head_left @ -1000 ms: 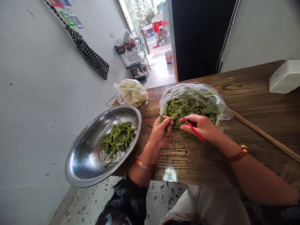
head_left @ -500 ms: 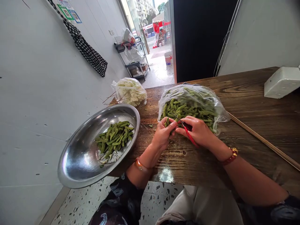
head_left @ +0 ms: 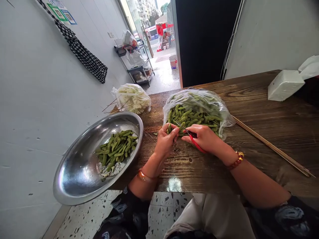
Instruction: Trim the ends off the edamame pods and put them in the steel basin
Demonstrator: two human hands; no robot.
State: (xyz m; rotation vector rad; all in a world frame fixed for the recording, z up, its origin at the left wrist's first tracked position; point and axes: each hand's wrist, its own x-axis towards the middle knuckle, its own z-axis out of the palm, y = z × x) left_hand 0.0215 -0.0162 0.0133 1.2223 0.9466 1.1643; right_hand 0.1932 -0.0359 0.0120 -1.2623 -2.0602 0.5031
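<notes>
My left hand (head_left: 165,140) is closed around an edamame pod (head_left: 169,128), whose green end pokes up between thumb and fingers. In my right hand (head_left: 203,137) is a pair of red-handled scissors (head_left: 196,143), its blades pointing up and left toward the left hand. Just beyond both hands lies a clear plastic bag (head_left: 225,114), open toward me and full of green edamame pods (head_left: 190,117). To the left, a wide steel bowl (head_left: 72,154) holds a heap of pods (head_left: 117,147) with small trimmed bits beside them.
Behind the bowl sits a bag of cauliflower pieces (head_left: 133,99). Thin wooden skewers (head_left: 271,144) lie across the wooden table (head_left: 249,129) on the right, and a white tissue box (head_left: 285,85) stands at the back right. A cart (head_left: 139,71) stands near the doorway.
My view has turned slightly right, so everything sits further left. The hands have drawn a little apart, and the scissors' tips are off the pod that was between them.
</notes>
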